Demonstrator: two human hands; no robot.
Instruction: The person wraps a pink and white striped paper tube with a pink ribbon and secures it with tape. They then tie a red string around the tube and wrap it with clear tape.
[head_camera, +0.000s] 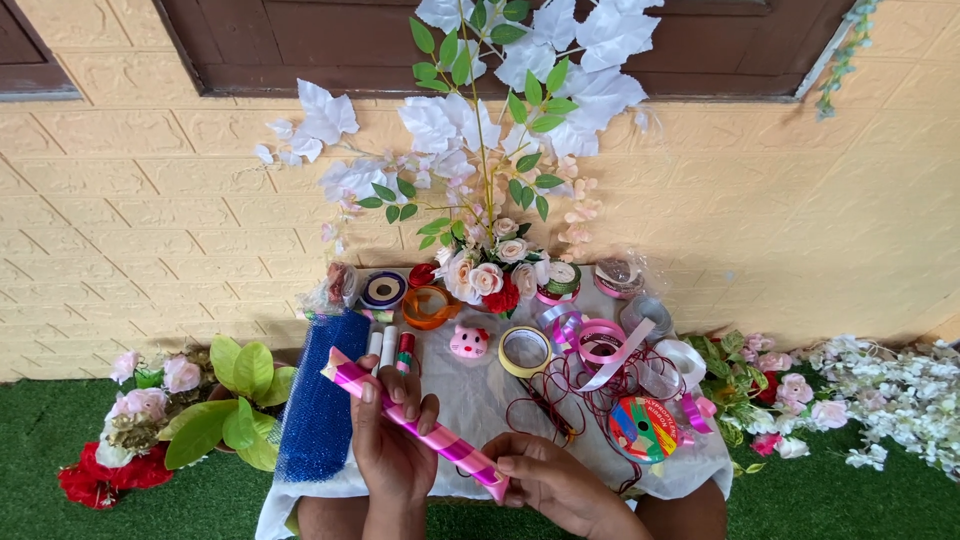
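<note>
Your left hand (392, 440) wraps its fingers (400, 392) around the middle of a rolled pink-and-purple striped wrapping paper (415, 424), which slants from upper left to lower right. Your right hand (550, 478) pinches the roll's lower end between its fingertips (507, 466). Just left of your left fingers lies a blue mesh roll (320, 400); just beyond them stand three small tubes (389, 347). Past your right fingertips sit a yellow tape ring (525, 350) and tangled dark red cord (580, 385), all on the cloth-covered table (470, 400).
</note>
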